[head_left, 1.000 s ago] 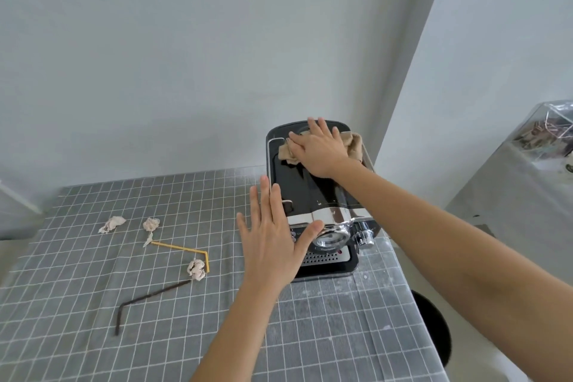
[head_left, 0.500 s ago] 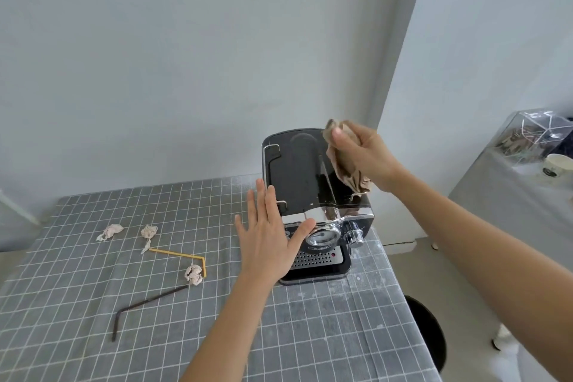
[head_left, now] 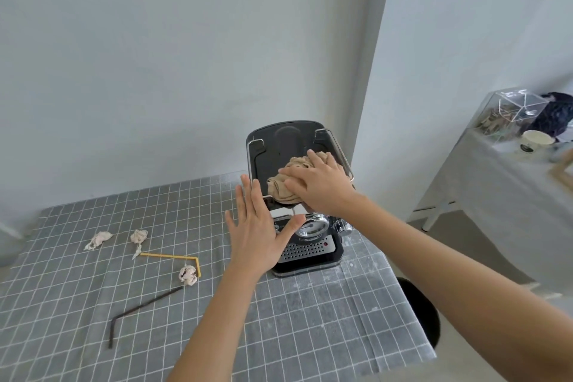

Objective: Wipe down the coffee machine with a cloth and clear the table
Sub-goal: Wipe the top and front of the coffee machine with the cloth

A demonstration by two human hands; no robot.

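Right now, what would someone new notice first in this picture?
Probably the black coffee machine at the table's far right edge, with the right hand pressing a tan cloth on its top while the left hand rests flat against its side. Next, the crumpled paper scraps and two bent straws scattered on the checked tablecloth to the left.

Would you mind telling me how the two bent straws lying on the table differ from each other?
The yellow straw is bright and lies farther from the person, while the dark brown straw lies nearer. The yellow straw's short bent end points toward the person beside a crumpled paper ball; the dark brown straw's short end also turns toward the person, at its left end. The dark one looks longer. Both are thin, bent near one end, and lie flat on the checked tablecloth.
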